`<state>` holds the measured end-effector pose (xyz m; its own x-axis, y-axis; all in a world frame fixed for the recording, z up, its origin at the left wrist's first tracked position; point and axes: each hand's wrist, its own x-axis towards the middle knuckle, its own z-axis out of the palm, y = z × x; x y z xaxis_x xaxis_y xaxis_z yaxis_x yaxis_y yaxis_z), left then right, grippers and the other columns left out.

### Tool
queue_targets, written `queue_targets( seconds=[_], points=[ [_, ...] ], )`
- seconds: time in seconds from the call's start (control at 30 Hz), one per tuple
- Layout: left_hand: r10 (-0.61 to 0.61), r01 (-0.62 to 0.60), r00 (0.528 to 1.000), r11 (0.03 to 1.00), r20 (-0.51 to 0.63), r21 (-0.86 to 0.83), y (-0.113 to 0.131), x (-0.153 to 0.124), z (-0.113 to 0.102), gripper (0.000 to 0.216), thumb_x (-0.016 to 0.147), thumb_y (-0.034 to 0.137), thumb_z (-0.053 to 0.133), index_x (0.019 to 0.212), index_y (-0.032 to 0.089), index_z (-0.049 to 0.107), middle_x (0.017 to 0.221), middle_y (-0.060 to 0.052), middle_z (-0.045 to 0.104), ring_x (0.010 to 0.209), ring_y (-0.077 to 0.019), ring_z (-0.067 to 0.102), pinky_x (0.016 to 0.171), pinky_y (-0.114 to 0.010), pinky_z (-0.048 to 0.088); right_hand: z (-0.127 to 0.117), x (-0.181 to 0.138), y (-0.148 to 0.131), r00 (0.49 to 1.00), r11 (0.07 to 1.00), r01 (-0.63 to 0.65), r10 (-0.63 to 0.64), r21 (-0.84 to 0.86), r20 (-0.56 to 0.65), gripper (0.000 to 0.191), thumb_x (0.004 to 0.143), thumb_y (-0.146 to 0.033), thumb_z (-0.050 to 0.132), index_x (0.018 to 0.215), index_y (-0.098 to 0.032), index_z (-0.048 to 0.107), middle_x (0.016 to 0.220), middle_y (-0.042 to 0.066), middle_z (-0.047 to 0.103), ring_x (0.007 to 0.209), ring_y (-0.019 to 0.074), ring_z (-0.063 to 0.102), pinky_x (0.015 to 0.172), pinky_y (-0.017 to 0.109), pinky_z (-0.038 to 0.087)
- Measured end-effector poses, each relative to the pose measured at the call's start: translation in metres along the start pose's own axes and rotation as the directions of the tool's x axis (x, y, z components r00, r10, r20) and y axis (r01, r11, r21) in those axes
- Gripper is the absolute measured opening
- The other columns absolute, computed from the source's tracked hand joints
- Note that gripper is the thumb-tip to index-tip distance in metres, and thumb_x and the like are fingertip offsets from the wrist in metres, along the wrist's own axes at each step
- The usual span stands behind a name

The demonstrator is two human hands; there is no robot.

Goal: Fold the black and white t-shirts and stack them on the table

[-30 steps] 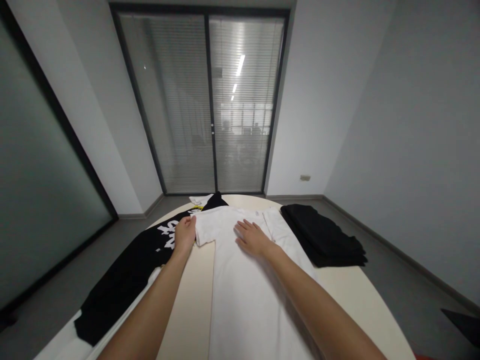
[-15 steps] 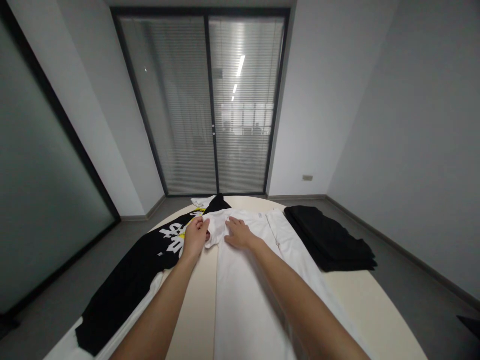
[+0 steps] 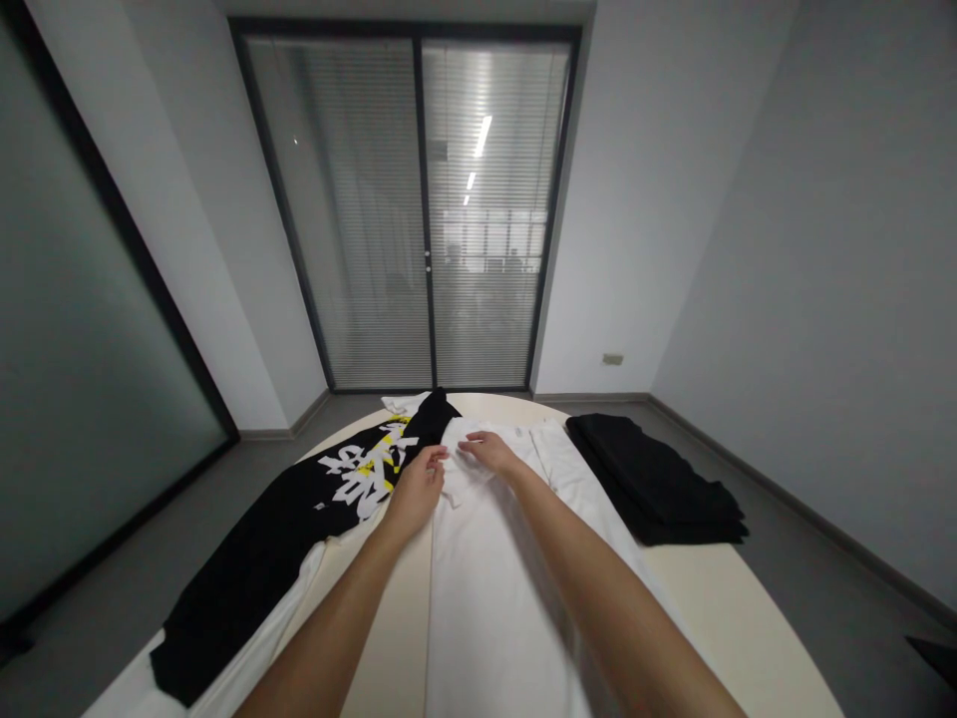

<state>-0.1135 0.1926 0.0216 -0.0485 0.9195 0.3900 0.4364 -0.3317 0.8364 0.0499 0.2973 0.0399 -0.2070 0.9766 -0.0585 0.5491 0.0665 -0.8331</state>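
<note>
A white T-shirt (image 3: 485,588) lies lengthwise down the middle of a round cream table (image 3: 748,638). My left hand (image 3: 417,487) rests at the shirt's upper left edge, fingers curled and pinching the folded-in sleeve. My right hand (image 3: 487,452) lies close beside it on the shirt's shoulder, fingers bent and pressing on the white cloth near the collar. The two hands almost touch.
A black T-shirt with white and yellow print (image 3: 299,509) is spread on the table's left side over a white garment (image 3: 142,688). A stack of folded black clothes (image 3: 658,479) sits at the right. Glass doors with blinds (image 3: 426,209) stand behind the table.
My left hand has carried the white sleeve inward to the right, folding it over the shirt. My right hand has slid up and left toward the collar. More of the black shirt's print shows.
</note>
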Motion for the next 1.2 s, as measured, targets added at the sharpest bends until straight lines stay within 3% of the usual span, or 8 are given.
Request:
queue_targets(
  seconds=[0.13, 0.33, 0.57, 0.73, 0.97, 1.2],
  points=[
    [0.001, 0.008, 0.998, 0.99, -0.064, 0.141, -0.009, -0.016, 0.0, 0.045, 0.077, 0.008, 0.06, 0.122, 0.017, 0.058, 0.122, -0.013, 0.062, 0.111, -0.026, 0.06, 0.102, -0.045, 0.043, 0.005, 0.006, 0.003, 0.999, 0.999, 0.001, -0.003, -0.049, -0.05, 0.031, 0.082, -0.021, 0.065, 0.11, -0.01, 0.072, 0.089, 0.007, 0.075, 0.085, 0.0191, 0.069, 0.075, 0.024, 0.049],
    [0.031, -0.004, 0.999, 0.861, -0.044, 0.508, -0.012, -0.03, 0.003, 0.045, 0.084, 0.022, 0.066, 0.128, 0.013, 0.055, 0.114, -0.013, 0.066, 0.107, -0.0291, 0.059, 0.097, -0.043, 0.045, -0.004, 0.017, 0.007, 0.99, 0.992, -0.01, -0.008, -0.126, -0.14, 0.031, 0.086, -0.018, 0.059, 0.116, -0.012, 0.068, 0.094, 0.008, 0.074, 0.084, 0.0165, 0.068, 0.074, 0.023, 0.047],
    [0.025, -0.013, 1.0, 0.85, -0.017, 0.527, -0.008, -0.029, 0.002, 0.029, 0.086, 0.013, 0.063, 0.114, 0.019, 0.063, 0.103, -0.006, 0.069, 0.1, -0.0237, 0.06, 0.091, -0.034, 0.045, -0.009, 0.015, 0.012, 0.996, 0.965, 0.024, -0.046, -0.26, -0.079, 0.028, 0.083, -0.035, 0.069, 0.104, -0.017, 0.069, 0.093, 0.008, 0.074, 0.086, 0.0192, 0.068, 0.078, 0.027, 0.047],
    [0.025, -0.009, 0.999, 0.848, -0.023, 0.53, -0.004, -0.028, 0.001, 0.012, 0.087, 0.012, 0.061, 0.096, 0.02, 0.064, 0.097, -0.005, 0.069, 0.096, -0.0224, 0.06, 0.085, -0.032, 0.044, 0.002, 0.012, -0.001, 0.993, 0.946, 0.09, -0.109, -0.31, -0.045, 0.048, 0.085, -0.036, 0.068, 0.129, -0.02, 0.056, 0.106, 0.007, 0.073, 0.096, 0.0192, 0.067, 0.085, 0.028, 0.046],
    [0.047, -0.031, 0.999, 0.842, -0.016, 0.539, -0.003, -0.027, -0.001, 0.011, 0.087, 0.009, 0.06, 0.087, 0.02, 0.063, 0.091, -0.004, 0.068, 0.092, -0.0218, 0.059, 0.083, -0.032, 0.044, 0.016, 0.019, -0.014, 0.987, 0.946, 0.064, -0.107, -0.319, -0.118, 0.038, 0.089, -0.042, 0.06, 0.122, -0.021, 0.059, 0.119, 0.011, 0.069, 0.113, 0.0288, 0.062, 0.093, 0.041, 0.045],
    [0.079, -0.063, 0.997, 0.842, -0.007, 0.536, -0.004, -0.027, 0.0, 0.015, 0.087, 0.006, 0.058, 0.088, 0.02, 0.061, 0.091, -0.003, 0.066, 0.092, -0.0203, 0.059, 0.085, -0.031, 0.043, 0.023, 0.037, -0.011, 0.975, 0.971, 0.128, -0.161, -0.2, -0.156, 0.039, 0.088, -0.026, 0.058, 0.127, -0.018, 0.056, 0.104, 0.01, 0.072, 0.099, 0.024, 0.067, 0.092, 0.039, 0.049]
  ],
)
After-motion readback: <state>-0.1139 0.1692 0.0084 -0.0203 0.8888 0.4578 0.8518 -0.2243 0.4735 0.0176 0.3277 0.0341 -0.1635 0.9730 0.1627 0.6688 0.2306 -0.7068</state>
